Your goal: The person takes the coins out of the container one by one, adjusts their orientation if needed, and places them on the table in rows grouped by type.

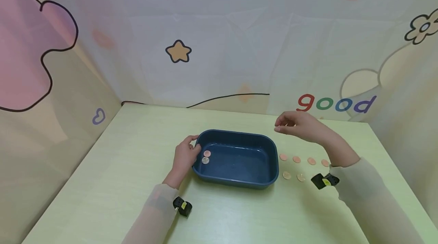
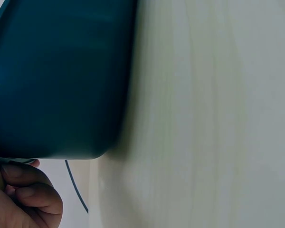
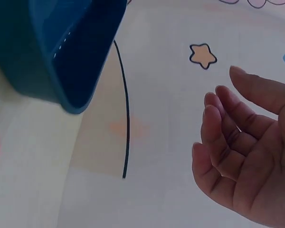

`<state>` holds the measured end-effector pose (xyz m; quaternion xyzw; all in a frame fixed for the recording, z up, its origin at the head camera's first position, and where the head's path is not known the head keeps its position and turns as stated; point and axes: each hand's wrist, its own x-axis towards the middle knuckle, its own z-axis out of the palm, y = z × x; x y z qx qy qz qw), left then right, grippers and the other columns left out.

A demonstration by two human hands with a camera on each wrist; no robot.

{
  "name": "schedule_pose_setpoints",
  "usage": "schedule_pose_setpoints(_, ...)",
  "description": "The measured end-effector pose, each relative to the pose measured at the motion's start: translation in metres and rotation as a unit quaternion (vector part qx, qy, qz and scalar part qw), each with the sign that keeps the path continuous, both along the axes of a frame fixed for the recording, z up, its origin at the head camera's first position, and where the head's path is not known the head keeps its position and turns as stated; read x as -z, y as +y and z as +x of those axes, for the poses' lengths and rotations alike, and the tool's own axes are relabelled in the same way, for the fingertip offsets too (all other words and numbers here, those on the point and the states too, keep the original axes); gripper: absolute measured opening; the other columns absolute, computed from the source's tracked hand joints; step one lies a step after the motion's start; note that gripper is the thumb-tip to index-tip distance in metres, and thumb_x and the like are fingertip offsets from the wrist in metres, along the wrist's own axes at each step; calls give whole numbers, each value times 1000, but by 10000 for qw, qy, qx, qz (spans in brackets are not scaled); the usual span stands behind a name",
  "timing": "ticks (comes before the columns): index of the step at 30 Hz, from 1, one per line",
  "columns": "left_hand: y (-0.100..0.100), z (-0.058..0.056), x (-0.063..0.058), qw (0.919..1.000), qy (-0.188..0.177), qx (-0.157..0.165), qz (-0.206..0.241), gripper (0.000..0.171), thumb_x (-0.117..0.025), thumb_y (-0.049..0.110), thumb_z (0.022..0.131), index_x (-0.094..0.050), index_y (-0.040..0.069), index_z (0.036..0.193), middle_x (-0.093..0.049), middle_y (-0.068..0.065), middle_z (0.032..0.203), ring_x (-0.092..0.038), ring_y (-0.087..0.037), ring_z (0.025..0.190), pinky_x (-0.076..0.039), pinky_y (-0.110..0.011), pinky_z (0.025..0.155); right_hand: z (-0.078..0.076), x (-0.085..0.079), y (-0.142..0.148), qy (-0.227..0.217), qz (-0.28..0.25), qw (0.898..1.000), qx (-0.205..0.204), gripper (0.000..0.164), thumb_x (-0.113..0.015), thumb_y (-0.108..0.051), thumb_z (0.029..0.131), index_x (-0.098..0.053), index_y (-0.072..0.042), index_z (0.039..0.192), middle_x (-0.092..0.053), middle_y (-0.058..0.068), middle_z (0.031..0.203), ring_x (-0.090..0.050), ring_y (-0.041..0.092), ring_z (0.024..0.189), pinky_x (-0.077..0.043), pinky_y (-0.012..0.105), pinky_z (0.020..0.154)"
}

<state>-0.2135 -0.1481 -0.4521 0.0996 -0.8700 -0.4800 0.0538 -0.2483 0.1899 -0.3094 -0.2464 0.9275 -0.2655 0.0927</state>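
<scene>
A dark blue rectangular plastic basin (image 1: 236, 185) stands on the table. My left hand (image 1: 184, 156) grips the rim at its left end; the left wrist view has the curled fingers (image 2: 38, 194) at the basin's edge. Inside, near that end, lie a copper-coloured coin (image 1: 207, 153) and a silvery coin (image 1: 205, 160). My right hand (image 1: 301, 125) is raised above the table beyond the basin's right end. Its fingers bend loosely and the thumb stands apart from them in the right wrist view, with nothing between them.
Right of the basin, several copper-coloured coins (image 1: 296, 159) lie in a row. Two paler coins (image 1: 286, 175) sit nearer the front, below that row. A printed cloth (image 1: 219, 61) hangs behind the pale table (image 1: 113, 183) and along its sides.
</scene>
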Motion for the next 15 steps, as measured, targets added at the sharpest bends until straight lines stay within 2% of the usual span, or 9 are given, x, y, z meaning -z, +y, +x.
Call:
schedule_pose_setpoints(5,-1,0,1,10000,5,18,2,45,-56,12,95,-62,4,138,-34,4,56,-35,-12,48,-30,-24,51,-13,-2,-28,-462,27,9973,-566,20,-68,-20,96,-69,-4,108,-72,8,96,-63,18,88,-51,31,77)
schedule_pose_setpoints(10,-1,0,1,10000,14,22,-23,44,-57,11,95,-62,4,138,-35,4,56,-35,-12,48,-30,-24,51,-28,6,-58,-833,234,9896,-1148,26,-68,-21,96,-69,-1,114,-74,12,103,-67,17,92,-55,34,84)
schedule_pose_setpoints(15,-1,-1,1,10000,-16,62,-2,44,-56,11,95,-62,4,139,-34,4,56,-36,-12,48,-30,-24,51,-36,16,-88,-1049,318,9838,-1420,29,-68,-18,96,-68,1,117,-73,13,104,-66,16,90,-56,32,83)
